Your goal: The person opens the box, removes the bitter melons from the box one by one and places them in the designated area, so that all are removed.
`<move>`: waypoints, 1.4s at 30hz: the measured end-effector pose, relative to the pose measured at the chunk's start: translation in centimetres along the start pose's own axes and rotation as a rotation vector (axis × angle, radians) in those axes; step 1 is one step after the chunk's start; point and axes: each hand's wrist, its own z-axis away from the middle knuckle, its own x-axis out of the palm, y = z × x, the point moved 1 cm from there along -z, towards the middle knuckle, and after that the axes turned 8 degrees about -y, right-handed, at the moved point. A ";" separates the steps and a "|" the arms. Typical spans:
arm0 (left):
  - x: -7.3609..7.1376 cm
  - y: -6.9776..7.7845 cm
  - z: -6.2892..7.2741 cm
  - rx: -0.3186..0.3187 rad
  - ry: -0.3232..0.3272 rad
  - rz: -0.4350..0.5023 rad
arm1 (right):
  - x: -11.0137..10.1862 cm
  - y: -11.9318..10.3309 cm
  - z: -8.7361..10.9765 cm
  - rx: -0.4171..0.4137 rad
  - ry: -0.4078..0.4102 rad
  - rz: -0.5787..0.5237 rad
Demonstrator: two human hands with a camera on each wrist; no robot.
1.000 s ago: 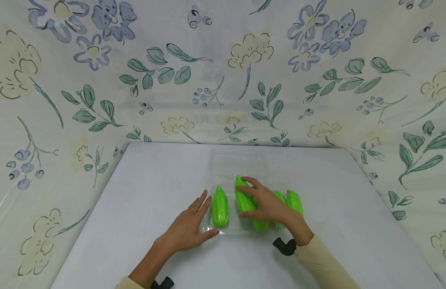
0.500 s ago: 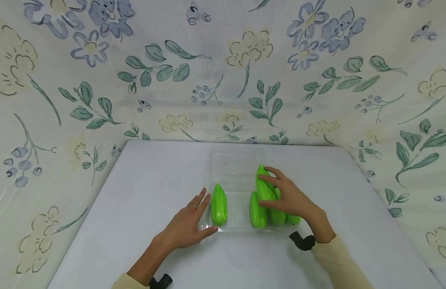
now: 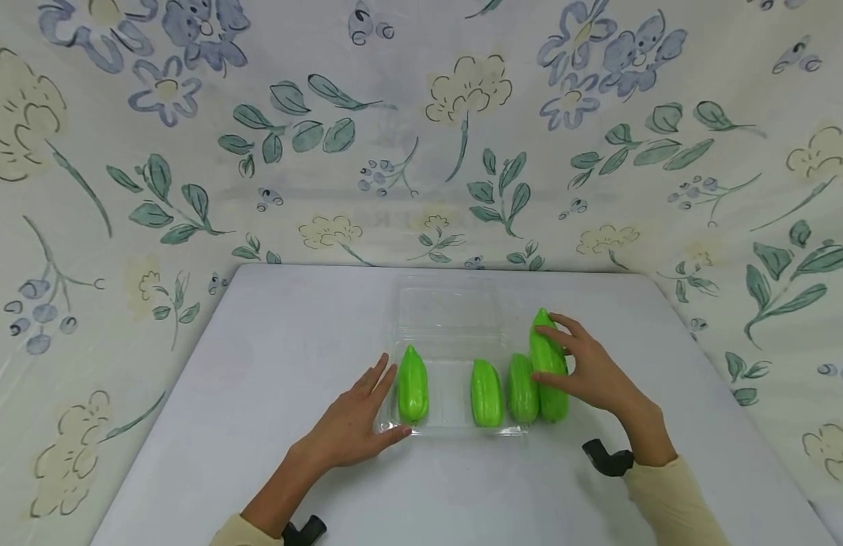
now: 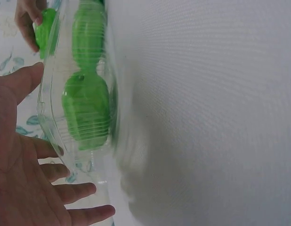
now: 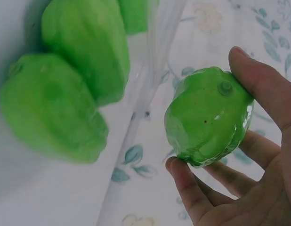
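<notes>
My right hand (image 3: 592, 369) grips a glossy green ridged gourd (image 3: 545, 345) with a pointed tip, thumb and fingers around its sides. In the right wrist view this held gourd (image 5: 209, 117) hangs clear of two others (image 5: 53, 108) lying below. A clear plastic clamshell container (image 3: 451, 434) stands mid-table with its lid (image 3: 448, 303) laid back. Inside it are a gourd (image 3: 413, 387) at the left and another gourd (image 3: 487, 394) towards the right. My left hand (image 3: 353, 425) rests at the container's left front corner, fingers spread; in the left wrist view they lie along its rim.
Two more gourds lie at the container's right: one gourd (image 3: 523, 388) close to its side, another gourd (image 3: 554, 406) partly beneath the held one. The white table (image 3: 278, 326) ends at a floral-patterned cloth (image 3: 394, 152) behind. Black wrist camera mounts (image 3: 607, 459) stick out below the hands.
My right hand has carried the gourd from over the container to the right, past its edge and above the loose gourds. The left hand has stayed in place.
</notes>
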 end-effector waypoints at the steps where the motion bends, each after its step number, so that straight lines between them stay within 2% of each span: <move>1: 0.0 0.0 0.0 -0.001 -0.002 -0.003 | -0.2 0.4 0.3 0.012 0.007 0.002; 9: 0.1 -0.1 0.0 -0.002 0.001 -0.009 | -0.6 3.4 2.2 0.106 0.026 -0.011; 22: 0.1 0.0 -0.1 -0.022 -0.013 0.006 | 0.6 6.3 2.8 0.163 -0.005 -0.017; 29: 0.1 0.1 -0.1 -0.020 -0.010 0.015 | 2.0 6.6 3.0 0.173 -0.066 -0.058; 42: 0.0 0.1 -0.1 -0.011 -0.007 0.012 | 2.2 6.6 3.1 0.147 -0.058 -0.051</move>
